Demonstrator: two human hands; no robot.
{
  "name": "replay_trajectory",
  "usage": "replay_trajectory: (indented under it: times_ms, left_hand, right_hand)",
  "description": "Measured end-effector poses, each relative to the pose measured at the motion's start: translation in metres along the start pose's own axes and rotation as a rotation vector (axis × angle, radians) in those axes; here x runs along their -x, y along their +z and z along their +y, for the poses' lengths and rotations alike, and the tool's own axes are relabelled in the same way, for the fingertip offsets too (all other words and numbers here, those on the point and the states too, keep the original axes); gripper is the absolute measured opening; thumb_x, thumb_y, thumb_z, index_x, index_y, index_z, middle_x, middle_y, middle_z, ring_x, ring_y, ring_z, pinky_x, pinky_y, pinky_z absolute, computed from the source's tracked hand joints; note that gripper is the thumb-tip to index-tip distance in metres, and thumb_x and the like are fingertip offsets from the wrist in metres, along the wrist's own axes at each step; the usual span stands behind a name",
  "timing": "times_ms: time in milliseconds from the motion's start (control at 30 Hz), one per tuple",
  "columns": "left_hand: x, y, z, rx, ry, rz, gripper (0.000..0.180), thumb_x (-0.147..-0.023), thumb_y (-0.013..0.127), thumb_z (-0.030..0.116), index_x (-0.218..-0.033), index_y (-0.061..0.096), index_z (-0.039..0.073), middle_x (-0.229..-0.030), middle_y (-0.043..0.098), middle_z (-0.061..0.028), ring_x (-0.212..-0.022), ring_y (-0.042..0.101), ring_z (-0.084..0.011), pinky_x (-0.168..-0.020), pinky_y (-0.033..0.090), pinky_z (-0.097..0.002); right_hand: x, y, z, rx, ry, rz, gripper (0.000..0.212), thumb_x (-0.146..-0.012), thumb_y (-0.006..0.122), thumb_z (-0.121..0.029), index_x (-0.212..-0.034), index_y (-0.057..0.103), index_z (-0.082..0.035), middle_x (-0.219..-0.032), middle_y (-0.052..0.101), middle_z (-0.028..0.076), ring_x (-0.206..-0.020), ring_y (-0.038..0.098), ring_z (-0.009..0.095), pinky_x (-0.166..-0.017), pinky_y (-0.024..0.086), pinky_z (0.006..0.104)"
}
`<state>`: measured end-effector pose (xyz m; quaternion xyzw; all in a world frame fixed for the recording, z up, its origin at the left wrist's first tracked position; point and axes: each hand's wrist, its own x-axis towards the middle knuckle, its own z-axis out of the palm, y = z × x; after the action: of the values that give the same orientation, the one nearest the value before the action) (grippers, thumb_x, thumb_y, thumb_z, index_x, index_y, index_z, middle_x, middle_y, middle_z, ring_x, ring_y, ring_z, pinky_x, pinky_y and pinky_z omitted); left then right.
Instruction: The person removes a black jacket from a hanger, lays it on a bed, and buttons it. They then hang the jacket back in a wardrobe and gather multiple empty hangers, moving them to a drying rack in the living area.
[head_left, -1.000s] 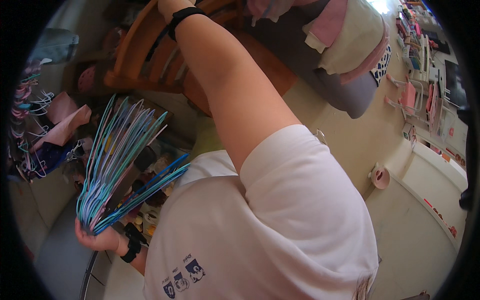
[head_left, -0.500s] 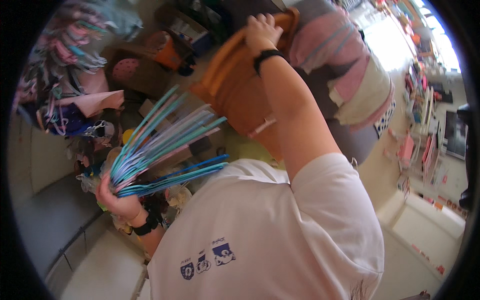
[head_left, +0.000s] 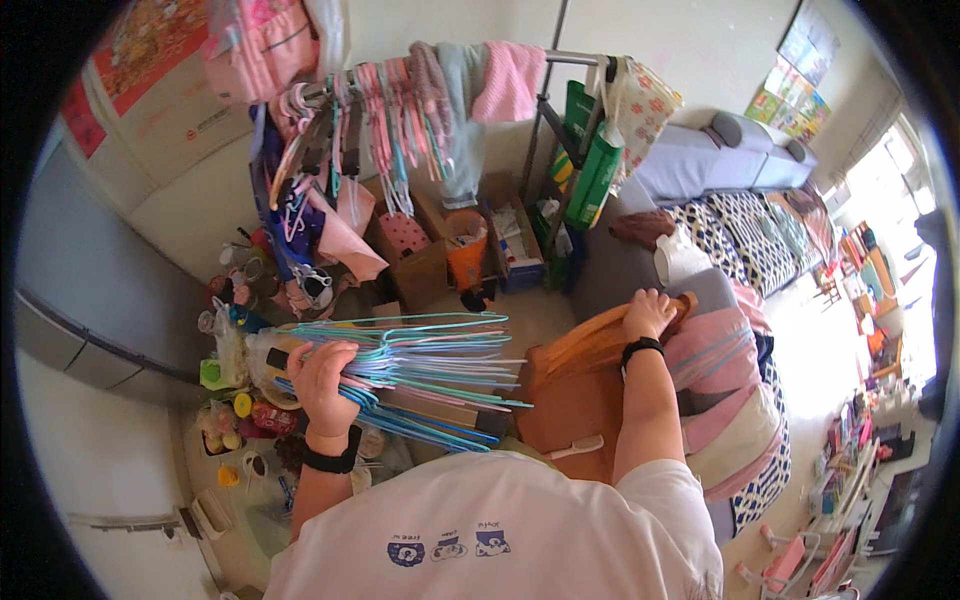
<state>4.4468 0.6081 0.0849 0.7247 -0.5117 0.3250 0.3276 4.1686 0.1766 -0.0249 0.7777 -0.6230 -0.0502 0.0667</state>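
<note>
A thick bundle of thin clothes hangers (head_left: 430,360), mostly teal, blue, lilac and pink, is gripped at one end by my left hand (head_left: 325,395). They fan out toward the right at about waist height. My right hand (head_left: 650,315) is closed over the top rail of a brown wooden chair (head_left: 570,345), fingers wrapped round its back. A pale comb or brush (head_left: 577,447) lies on the chair's seat, below the rail. The hanger ends come close to the chair; whether they touch cannot be told.
A clothes rack (head_left: 555,57) with hangers and towels stands ahead, above an orange bin (head_left: 466,250) and cardboard boxes. At the right is a grey sofa (head_left: 690,165) with folded pink cloths (head_left: 710,350). Bags and bottles crowd the left side.
My view has turned, bringing the rack and sofa fully in sight. The chair sits lower in the picture. Both hands keep their hold on the hangers and the chair.
</note>
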Motion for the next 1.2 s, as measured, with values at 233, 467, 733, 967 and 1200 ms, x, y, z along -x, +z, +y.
replay_trajectory:
  times_ms: [233,467,733,967,1200]
  left_hand:
    - [0.016,-0.025,-0.005,-0.095,-0.050,0.050,0.022,-0.076,0.071,0.003,-0.096,0.062,0.009,-0.095,0.071,-0.0067,-0.090,0.067,-0.0246,-0.095,0.041,-0.0422]
    - [0.024,-0.055,-0.019,-0.145,-0.081,0.075,0.028,-0.074,0.074,0.007,-0.100,0.063,0.009,-0.094,0.070,-0.0085,-0.087,0.065,-0.0281,-0.097,0.041,-0.0457]
    - [0.002,-0.065,-0.031,-0.174,-0.109,0.093,0.030,-0.072,0.072,0.007,-0.100,0.064,0.010,-0.095,0.071,-0.0084,-0.090,0.066,-0.0257,-0.095,0.041,-0.0437]
    - [-0.024,-0.052,-0.043,-0.269,-0.066,0.096,0.030,-0.071,0.069,0.004,-0.100,0.063,0.009,-0.097,0.070,-0.0058,-0.091,0.066,-0.0250,-0.097,0.040,-0.0451]
    - [-0.057,-0.031,-0.050,-0.372,-0.082,0.026,0.024,-0.075,0.069,0.007,-0.099,0.063,0.008,-0.096,0.070,-0.0056,-0.091,0.066,-0.0245,-0.098,0.039,-0.0444]
  right_hand:
    - [-0.006,-0.001,0.004,0.072,-0.033,-0.052,0.029,-0.096,0.053,-0.021,-0.123,0.060,-0.019,-0.131,0.053,0.002,-0.130,0.042,0.028,-0.108,0.031,0.0553]
    - [-0.012,-0.031,-0.003,0.121,-0.186,-0.239,0.037,-0.094,0.051,-0.027,-0.129,0.057,-0.017,-0.134,0.058,0.008,-0.128,0.051,0.034,-0.103,0.037,0.0604]
    - [-0.041,-0.139,-0.139,-0.410,-0.668,0.292,0.050,-0.084,0.064,-0.038,-0.129,0.056,-0.018,-0.127,0.060,0.014,-0.122,0.055,0.034,-0.101,0.042,0.0496]
    - [-0.091,-0.250,-0.286,-0.569,-0.894,0.632,0.056,-0.084,0.066,-0.043,-0.135,0.055,-0.022,-0.138,0.053,0.011,-0.132,0.044,0.032,-0.109,0.033,0.0502]
    - [-0.143,-0.294,-0.371,-0.488,-0.956,0.765,0.062,-0.082,0.068,-0.043,-0.140,0.049,-0.030,-0.148,0.044,0.010,-0.141,0.034,0.033,-0.115,0.022,0.0582]
